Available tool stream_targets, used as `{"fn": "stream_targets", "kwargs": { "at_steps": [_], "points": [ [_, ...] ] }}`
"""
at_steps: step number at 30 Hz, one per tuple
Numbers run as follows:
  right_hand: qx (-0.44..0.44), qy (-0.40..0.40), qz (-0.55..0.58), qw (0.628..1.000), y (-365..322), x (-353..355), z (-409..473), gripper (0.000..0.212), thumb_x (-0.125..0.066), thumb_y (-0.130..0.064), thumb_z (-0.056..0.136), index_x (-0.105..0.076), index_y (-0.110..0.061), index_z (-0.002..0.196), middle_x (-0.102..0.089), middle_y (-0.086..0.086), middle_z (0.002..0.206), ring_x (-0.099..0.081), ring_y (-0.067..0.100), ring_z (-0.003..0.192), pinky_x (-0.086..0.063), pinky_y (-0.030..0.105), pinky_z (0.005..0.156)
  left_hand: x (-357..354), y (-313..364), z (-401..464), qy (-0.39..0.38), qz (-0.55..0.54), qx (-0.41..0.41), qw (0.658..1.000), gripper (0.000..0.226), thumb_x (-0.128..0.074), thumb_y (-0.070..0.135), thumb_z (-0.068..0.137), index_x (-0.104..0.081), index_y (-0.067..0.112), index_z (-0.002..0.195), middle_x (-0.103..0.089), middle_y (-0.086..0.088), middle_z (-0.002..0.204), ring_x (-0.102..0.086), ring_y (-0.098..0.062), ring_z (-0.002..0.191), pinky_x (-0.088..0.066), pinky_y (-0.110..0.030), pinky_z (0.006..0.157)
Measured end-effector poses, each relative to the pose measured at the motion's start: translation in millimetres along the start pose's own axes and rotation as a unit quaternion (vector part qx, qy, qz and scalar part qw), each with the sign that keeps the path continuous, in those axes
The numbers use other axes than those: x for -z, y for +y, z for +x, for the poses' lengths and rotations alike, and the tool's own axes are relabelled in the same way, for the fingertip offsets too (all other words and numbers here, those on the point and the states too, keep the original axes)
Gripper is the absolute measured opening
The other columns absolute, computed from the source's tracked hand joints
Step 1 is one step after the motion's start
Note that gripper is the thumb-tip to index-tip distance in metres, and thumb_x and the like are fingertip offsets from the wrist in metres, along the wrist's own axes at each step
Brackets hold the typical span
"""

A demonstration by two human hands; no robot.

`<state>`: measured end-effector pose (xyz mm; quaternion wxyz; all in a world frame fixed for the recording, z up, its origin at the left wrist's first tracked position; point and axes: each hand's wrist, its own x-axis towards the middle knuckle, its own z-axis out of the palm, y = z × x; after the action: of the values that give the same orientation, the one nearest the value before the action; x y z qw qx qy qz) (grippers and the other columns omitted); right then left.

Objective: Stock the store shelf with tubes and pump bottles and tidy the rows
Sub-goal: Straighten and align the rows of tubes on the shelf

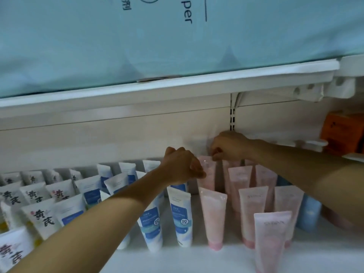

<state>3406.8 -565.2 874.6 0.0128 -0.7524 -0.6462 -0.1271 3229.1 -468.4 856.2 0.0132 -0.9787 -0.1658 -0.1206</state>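
Observation:
Rows of upright tubes fill the white shelf [197, 259]. White tubes with black characters [42, 217] stand at the left, white-and-blue tubes [180, 217] in the middle, pink tubes [214, 213] to the right. Both hands reach to the back of the pink rows. My left hand [183, 166] grips the left side of a rear pink tube [206, 174]. My right hand [226, 145] pinches that tube's crimped top edge from above. The tube's lower part is hidden behind a front pink tube.
A large pale blue paper pack [157, 36] lies on the upper shelf [177, 89], close overhead. Light blue tubes [310, 213] stand right of the pink ones, under my right forearm. An orange box [342, 133] sits at the far right. The shelf's back wall is right behind the hands.

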Motion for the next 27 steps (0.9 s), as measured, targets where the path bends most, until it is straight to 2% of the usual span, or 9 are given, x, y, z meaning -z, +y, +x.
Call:
{"fn": "stream_targets", "kwargs": {
  "at_steps": [3,6,9,13,16,18,20,24,27],
  "points": [
    [0.024,0.010,0.007,1.000,3,-2,2,0.008,-0.066,-0.030,0.088,-0.072,-0.024,0.090,-0.063,-0.011,0.079,-0.058,0.011,0.077,-0.037,0.025,0.069,0,1,-1,-0.003,-0.014,0.006,1.000,0.030,-0.057,0.053,0.090,-0.072,0.032,0.105,-0.068,0.011,0.108,-0.052,-0.011,0.108,-0.026,-0.036,0.100],
    [0.036,0.010,0.002,0.999,4,-1,5,0.008,-0.067,-0.027,0.087,-0.068,-0.027,0.078,-0.047,-0.017,0.062,-0.050,0.007,0.067,-0.033,0.023,0.066,-1,0,-1,-0.001,-0.026,0.002,1.000,0.026,-0.058,0.048,0.091,-0.073,0.033,0.105,-0.069,0.012,0.106,-0.055,-0.010,0.106,-0.026,-0.037,0.100],
    [0.038,0.005,0.001,0.999,4,0,6,0.022,-0.067,-0.027,0.087,-0.055,-0.034,0.069,-0.044,-0.017,0.060,-0.046,0.006,0.063,-0.031,0.023,0.065,-2,1,-2,0.016,-0.032,0.007,0.999,0.024,-0.059,0.047,0.091,-0.073,0.034,0.105,-0.070,0.014,0.106,-0.056,-0.008,0.105,-0.026,-0.037,0.101],
    [0.026,0.000,-0.005,1.000,5,-1,6,0.014,-0.067,-0.030,0.087,-0.063,-0.031,0.073,-0.045,-0.016,0.059,-0.046,0.005,0.061,-0.031,0.023,0.066,-3,2,-3,0.029,-0.035,0.012,0.999,0.023,-0.060,0.046,0.090,-0.075,0.034,0.102,-0.071,0.016,0.103,-0.057,-0.006,0.102,-0.026,-0.037,0.101],
    [0.024,0.023,0.013,0.999,4,1,2,0.024,-0.066,-0.034,0.087,-0.055,-0.034,0.066,-0.044,-0.018,0.056,-0.042,-0.001,0.055,-0.031,0.023,0.066,-3,4,-4,0.049,-0.013,0.003,0.999,0.021,-0.060,0.045,0.090,-0.075,0.034,0.098,-0.072,0.016,0.098,-0.057,-0.005,0.098,-0.026,-0.034,0.097],
    [0.028,0.054,0.013,0.998,2,5,-2,0.028,-0.065,-0.035,0.088,-0.051,-0.033,0.063,-0.044,-0.018,0.059,-0.041,0.000,0.058,-0.029,0.024,0.069,-4,6,-5,0.061,0.004,-0.001,0.998,0.021,-0.058,0.045,0.091,-0.074,0.034,0.099,-0.071,0.016,0.097,-0.054,-0.006,0.098,-0.025,-0.033,0.095],
    [0.045,0.073,0.017,0.996,-1,10,-9,0.023,-0.062,-0.036,0.089,-0.058,-0.028,0.067,-0.051,-0.014,0.066,-0.043,0.003,0.066,-0.026,0.025,0.070,-5,6,-5,0.071,0.012,-0.002,0.997,0.021,-0.057,0.046,0.091,-0.073,0.035,0.100,-0.070,0.017,0.097,-0.051,-0.006,0.099,-0.025,-0.033,0.094],
    [0.098,0.017,0.059,0.993,-6,18,-28,0.024,-0.061,-0.051,0.087,-0.070,-0.030,0.079,-0.060,-0.013,0.079,-0.052,0.005,0.078,-0.022,0.017,0.067,-8,5,-7,0.082,0.005,-0.003,0.997,0.020,-0.057,0.045,0.091,-0.074,0.035,0.097,-0.071,0.018,0.098,-0.052,-0.005,0.099,-0.026,-0.034,0.096],
    [0.105,-0.024,0.042,0.993,-7,16,-34,0.019,-0.064,-0.049,0.086,-0.072,-0.032,0.089,-0.058,-0.019,0.085,-0.047,0.003,0.088,-0.022,0.022,0.074,-9,5,-7,0.081,0.002,-0.004,0.997,0.021,-0.058,0.046,0.090,-0.074,0.036,0.098,-0.071,0.018,0.099,-0.053,-0.006,0.100,-0.027,-0.036,0.097]
  ]
}}
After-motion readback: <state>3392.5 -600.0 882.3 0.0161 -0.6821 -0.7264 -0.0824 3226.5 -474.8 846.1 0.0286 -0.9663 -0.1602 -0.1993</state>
